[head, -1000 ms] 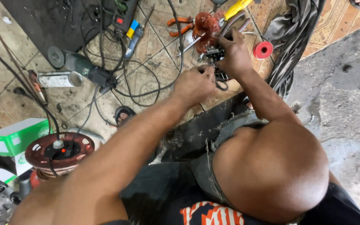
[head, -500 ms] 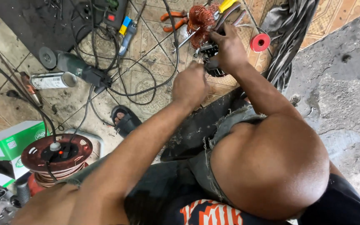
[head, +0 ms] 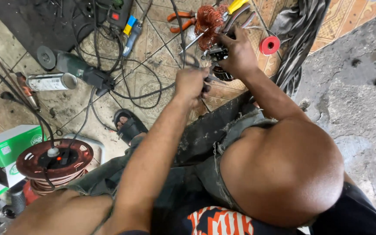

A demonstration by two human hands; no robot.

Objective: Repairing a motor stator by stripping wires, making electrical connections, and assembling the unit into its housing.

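The person sits on a tiled floor (head: 162, 87) and works at a small dark metal motor part (head: 217, 61) that lies at about twelve o'clock in the view, just beneath a reddish coil of copper winding (head: 206, 21). The left hand (head: 192, 85) is curled closed around a thin metal tool (head: 212, 80) whose long axis runs from the fist toward two o'clock, its tip pointing at the motor part. The right hand (head: 239, 54) rests on the motor part with the fingers bent over it, pinning it from the three o'clock side; how tightly it grips cannot be told. The copper winding's shaft lies along a line from seven to one o'clock, next to yellow-handled pliers (head: 236, 6) and orange-handled pliers (head: 181, 19).

A red roll of tape (head: 270, 45) lies just right of the right hand. At nine to ten o'clock lies a green angle grinder (head: 79, 69), its body lengthwise from ten to four o'clock, with a grey spray can (head: 51, 81) beside it. Black cables (head: 131, 93) loop across the tiles. At eight o'clock stands a dark red cable reel (head: 53, 163), next to a green and white cardboard box (head: 5, 146). A foot in a black sandal (head: 129, 126) rests near the middle.
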